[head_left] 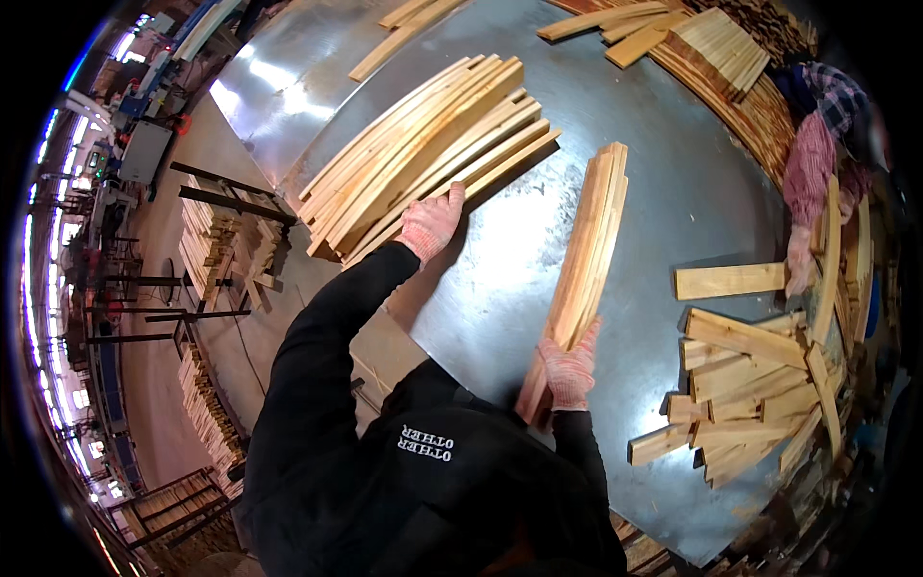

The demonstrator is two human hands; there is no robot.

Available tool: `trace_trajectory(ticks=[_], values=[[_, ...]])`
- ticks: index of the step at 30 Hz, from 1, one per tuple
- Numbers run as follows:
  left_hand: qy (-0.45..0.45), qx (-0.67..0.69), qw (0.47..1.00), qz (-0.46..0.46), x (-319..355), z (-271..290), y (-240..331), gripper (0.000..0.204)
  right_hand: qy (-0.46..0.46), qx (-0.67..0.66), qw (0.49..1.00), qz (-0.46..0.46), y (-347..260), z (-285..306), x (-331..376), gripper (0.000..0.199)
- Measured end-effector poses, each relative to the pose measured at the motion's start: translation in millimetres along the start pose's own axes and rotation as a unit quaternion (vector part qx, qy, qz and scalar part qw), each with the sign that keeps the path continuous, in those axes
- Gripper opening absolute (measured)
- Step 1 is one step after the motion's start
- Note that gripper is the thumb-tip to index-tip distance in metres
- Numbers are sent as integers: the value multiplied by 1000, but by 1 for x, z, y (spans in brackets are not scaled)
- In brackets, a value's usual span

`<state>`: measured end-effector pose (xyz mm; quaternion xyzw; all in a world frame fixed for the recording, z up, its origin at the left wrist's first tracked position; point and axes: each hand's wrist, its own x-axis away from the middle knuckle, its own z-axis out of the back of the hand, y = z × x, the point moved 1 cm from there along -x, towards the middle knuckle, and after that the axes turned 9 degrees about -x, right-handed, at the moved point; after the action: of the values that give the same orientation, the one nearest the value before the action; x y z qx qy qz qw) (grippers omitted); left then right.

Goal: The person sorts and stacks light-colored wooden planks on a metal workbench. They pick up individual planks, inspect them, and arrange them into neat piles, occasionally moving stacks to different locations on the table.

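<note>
Left pink-gloved hand [431, 225] touches stacked pale wooden slats [415, 144], finger grip unclear; right pink-gloved hand [570, 370] grips tan wooden boards [588, 252], ends best squared.

Left arm [322, 337] extended, right arm [580, 450] nearer the torso [452, 510]
Gloved left hand [430, 225] reaches forward; gloved right hand [571, 371] is curled.

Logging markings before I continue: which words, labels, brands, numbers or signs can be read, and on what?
Black top: two short rows of white letters, legible but not copied here.
Grey machine cabinet: any marking too small to read.
Wooden boards: no readable text.
</note>
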<state>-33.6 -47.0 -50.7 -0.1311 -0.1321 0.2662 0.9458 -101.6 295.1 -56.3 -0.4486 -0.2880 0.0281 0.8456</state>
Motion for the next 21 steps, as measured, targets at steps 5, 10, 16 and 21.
trace_trajectory(ticks=[5, 10, 16, 21], values=[[217, 7, 976, 33, 4, 41, -47, 79, -56, -229, 970, -57, -70, -94, -20, 114], [-73, 179, 960, 204, -14, 46, -113, 103, 8, -137, 990, 31, -135, -206, -42, 119], [-85, 217, 957, 175, -17, 57, -170, 89, -30, -409, 910, -55, -149, -225, -49, 112], [-82, 213, 961, 159, -23, 28, -194, 87, 23, -408, 913, -20, -184, -194, -18, 113]])
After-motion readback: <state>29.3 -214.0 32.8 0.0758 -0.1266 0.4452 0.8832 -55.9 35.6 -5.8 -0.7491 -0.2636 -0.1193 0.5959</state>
